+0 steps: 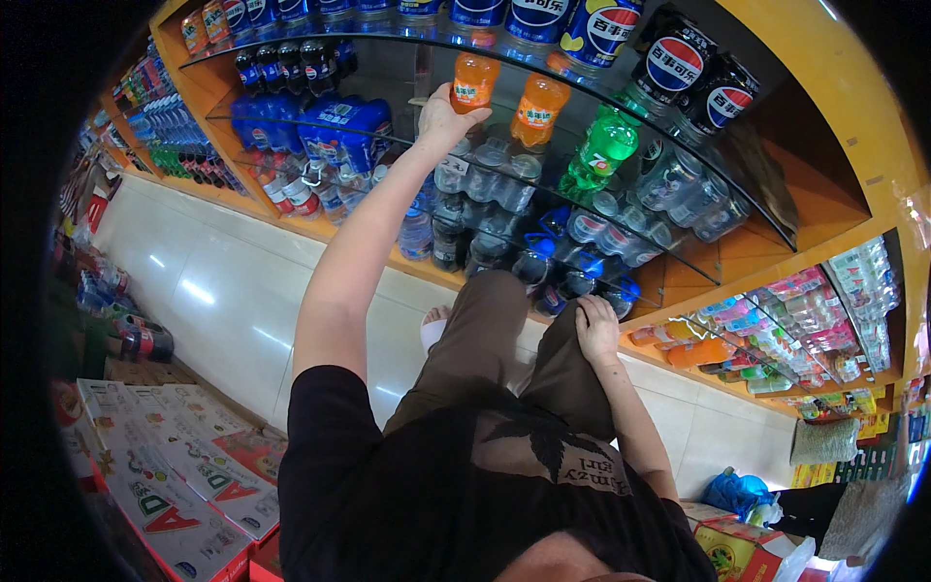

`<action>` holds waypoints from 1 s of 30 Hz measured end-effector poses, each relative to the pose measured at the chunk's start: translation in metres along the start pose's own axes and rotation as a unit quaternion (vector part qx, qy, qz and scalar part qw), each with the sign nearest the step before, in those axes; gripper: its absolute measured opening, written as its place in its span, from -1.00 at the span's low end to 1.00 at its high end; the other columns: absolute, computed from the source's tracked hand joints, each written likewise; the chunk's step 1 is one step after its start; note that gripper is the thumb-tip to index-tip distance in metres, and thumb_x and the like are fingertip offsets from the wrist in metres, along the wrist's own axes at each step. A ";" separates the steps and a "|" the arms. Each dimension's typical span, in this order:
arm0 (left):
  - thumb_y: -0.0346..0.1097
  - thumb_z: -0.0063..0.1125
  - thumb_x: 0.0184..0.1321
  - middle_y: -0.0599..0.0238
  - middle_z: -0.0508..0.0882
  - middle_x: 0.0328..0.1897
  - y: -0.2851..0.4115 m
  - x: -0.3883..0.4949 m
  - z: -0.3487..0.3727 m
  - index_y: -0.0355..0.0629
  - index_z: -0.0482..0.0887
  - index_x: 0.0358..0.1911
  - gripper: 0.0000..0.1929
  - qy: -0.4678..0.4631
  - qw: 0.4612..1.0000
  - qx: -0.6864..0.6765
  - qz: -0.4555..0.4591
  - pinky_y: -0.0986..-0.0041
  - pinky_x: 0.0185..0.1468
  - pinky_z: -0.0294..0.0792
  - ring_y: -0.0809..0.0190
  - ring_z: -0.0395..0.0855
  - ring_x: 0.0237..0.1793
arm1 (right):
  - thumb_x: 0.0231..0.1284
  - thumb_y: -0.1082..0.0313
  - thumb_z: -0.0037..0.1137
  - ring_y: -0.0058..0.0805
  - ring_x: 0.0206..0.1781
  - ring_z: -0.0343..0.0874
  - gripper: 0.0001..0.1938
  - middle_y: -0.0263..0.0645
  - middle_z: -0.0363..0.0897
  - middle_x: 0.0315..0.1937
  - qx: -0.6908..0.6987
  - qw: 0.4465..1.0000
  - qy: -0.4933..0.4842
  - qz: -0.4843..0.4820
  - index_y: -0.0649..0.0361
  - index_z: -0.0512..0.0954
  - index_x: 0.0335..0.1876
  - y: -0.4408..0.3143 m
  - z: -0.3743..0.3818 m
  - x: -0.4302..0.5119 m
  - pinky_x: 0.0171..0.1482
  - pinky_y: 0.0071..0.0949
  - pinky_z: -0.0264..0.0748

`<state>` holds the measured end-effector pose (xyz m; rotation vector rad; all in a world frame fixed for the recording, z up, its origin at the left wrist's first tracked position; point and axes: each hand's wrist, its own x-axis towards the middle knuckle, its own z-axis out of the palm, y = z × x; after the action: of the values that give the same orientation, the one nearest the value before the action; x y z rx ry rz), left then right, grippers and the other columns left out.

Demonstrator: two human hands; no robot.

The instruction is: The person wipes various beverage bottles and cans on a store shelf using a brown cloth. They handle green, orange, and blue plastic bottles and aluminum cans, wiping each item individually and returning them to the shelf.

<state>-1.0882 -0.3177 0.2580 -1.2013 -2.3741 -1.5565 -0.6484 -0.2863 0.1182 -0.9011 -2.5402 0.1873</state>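
My left hand [449, 122] reaches up to the glass shelving and grips the lower part of an orange-soda bottle [474, 76], thumb at its near side. To the right on the same level is a second orange-soda bottle [542, 108]. Farther right stands a green 7UP bottle [604, 149]. Below my left wrist, a white price tag [454, 166] sits on the shelf edge in front of shrink-wrapped bottles [502, 171]. My right hand [598, 331] rests on my right knee, holding nothing.
Pepsi cans [538, 18] line the upper glass shelf [407, 40], whose edge runs above my left hand. Blue-capped large bottles [538, 254] stand low by my knees. Stacked cartons [174, 480] lie at lower left; a blue plastic bag [734, 491] is at lower right.
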 end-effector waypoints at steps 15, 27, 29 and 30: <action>0.00 0.52 -0.05 0.01 0.67 0.07 0.001 -0.002 -0.002 -0.18 0.55 0.09 -0.34 -0.009 0.999 -0.045 -0.007 0.20 0.16 0.46 -0.05 0.64 0.09 | 0.16 0.35 0.26 0.14 0.46 0.20 -0.22 0.31 0.20 0.37 0.231 0.941 0.238 -0.070 0.52 0.10 0.42 -0.163 -0.047 0.223 0.45 -0.18 0.17; -0.06 0.51 -0.02 0.03 0.71 0.03 -0.001 -0.006 0.004 -0.19 0.55 0.13 -0.36 0.031 0.998 -0.052 0.009 0.27 0.13 0.46 -0.01 0.68 0.05 | -0.05 0.24 0.51 -0.02 0.05 0.63 -0.31 0.03 0.61 -0.01 0.349 0.928 0.123 0.035 0.28 0.34 0.18 -0.145 0.010 0.298 0.10 -0.22 0.52; -0.08 0.50 0.00 0.03 0.71 0.03 -0.001 -0.006 0.004 -0.19 0.54 0.14 -0.36 0.031 0.998 -0.054 0.003 0.27 0.14 0.46 -0.01 0.67 0.06 | -0.05 0.24 0.52 -0.03 0.05 0.63 -0.31 0.03 0.62 -0.01 0.344 0.931 0.118 0.030 0.28 0.35 0.17 -0.147 0.014 0.302 0.10 -0.22 0.53; -0.09 0.49 0.00 0.03 0.71 0.03 0.000 -0.006 0.003 -0.20 0.53 0.14 -0.36 0.034 0.998 -0.053 -0.001 0.27 0.14 0.46 -0.01 0.67 0.06 | -0.05 0.24 0.52 -0.02 0.05 0.63 -0.32 0.02 0.62 -0.01 0.347 0.930 0.113 0.033 0.28 0.35 0.17 -0.147 0.015 0.304 0.10 -0.22 0.53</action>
<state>-1.0831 -0.3185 0.2534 -1.1443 -2.2775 -1.7137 -0.9493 -0.2105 0.2525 -0.6644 -1.9946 0.8833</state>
